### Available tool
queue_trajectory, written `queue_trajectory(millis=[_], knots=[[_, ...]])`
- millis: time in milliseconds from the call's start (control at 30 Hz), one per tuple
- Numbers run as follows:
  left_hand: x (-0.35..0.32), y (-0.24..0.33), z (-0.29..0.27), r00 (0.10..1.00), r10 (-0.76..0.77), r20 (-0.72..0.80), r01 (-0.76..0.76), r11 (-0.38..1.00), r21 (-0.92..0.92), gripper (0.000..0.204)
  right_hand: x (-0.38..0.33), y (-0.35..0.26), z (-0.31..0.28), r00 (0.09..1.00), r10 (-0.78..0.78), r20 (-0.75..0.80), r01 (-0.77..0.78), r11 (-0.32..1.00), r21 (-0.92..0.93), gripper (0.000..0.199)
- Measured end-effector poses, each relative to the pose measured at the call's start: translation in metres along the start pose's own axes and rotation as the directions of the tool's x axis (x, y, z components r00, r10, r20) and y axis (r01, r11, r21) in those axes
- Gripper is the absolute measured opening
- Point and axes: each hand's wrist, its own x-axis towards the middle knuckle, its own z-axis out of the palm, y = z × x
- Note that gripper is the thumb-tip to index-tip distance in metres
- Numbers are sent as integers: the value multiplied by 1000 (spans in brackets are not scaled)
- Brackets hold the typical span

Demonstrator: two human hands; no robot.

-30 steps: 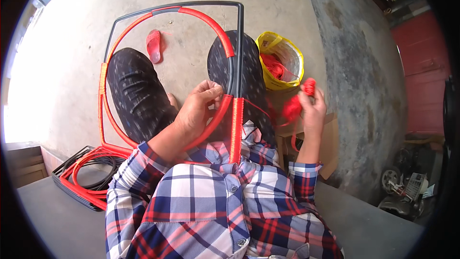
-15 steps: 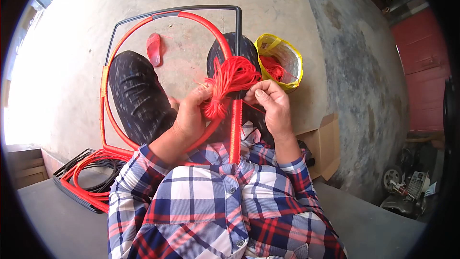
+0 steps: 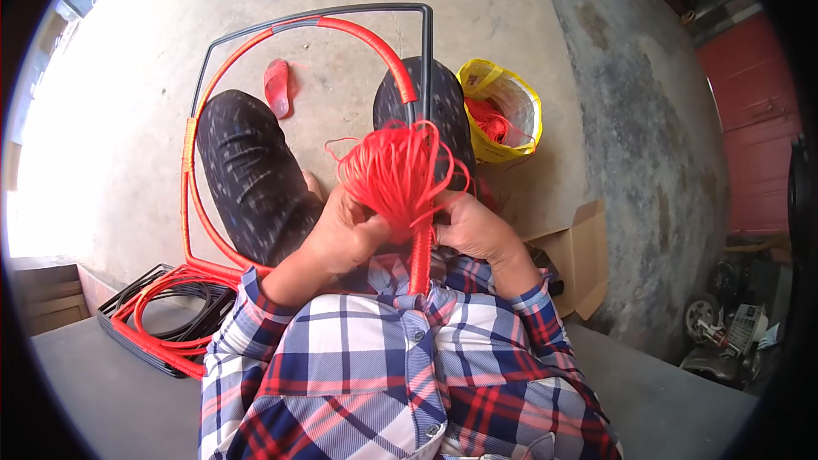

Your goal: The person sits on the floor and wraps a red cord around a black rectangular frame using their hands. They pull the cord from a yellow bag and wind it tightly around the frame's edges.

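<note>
Red cord (image 3: 394, 172) in a loose bundle of loops stands up between both hands, in the middle of the view, over the person's lap. Left hand (image 3: 345, 234) is closed on the lower left side of the bundle, the fingers curled around the strands. Right hand (image 3: 474, 227) is closed on the lower right side, and its fingers press into the same strands. Both hands touch the cord, and they are close to each other with only the bundle between them. Some thin loose ends of cord stick out to the left and to the right of the bundle.

Below the bundle a bar (image 3: 420, 257) wrapped in red cord goes down toward the person's chest. This bar belongs to a dark metal frame (image 3: 423, 43) that rests on the person's knees and reaches far over the floor. Inside the frame a curved hoop (image 3: 372, 40), also wrapped in red, goes from the far side down to the left side.

On the far left, on the concrete floor (image 3: 128, 94), a red slipper (image 3: 276, 86) lies inside the frame outline. On the right, just beside the right knee, a yellow bag (image 3: 505, 94) stands open with more red cord inside. Near right, an open cardboard box (image 3: 581, 257) lies on the floor. Near left, a stack of finished frames (image 3: 162, 324) with red wrapping lies flat on the floor, beside the person's left elbow.
</note>
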Motion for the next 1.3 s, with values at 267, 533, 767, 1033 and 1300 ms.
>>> queue_trajectory(millis=[267,533,767,1033,1300], knots=[[0,-4,1,938,346,9,-325,871,369,52,-6,7,4,1000,-17,-23,19,998,59,33],[2,-14,-12,998,-29,-49,-2,842,-540,48,0,-1,-37,811,-474,-344,32,623,-782,15],[2,-13,-17,989,-102,-110,31,857,-515,41,-17,-9,-87,695,-66,-716,401,862,310,12],[2,-13,-14,979,-134,-156,44,876,-481,42,-23,-1,-101,671,9,-742,645,487,589,28],[10,-3,-7,967,-236,-90,189,911,-366,50,-35,-16,-102,838,-380,-393,518,322,793,19]])
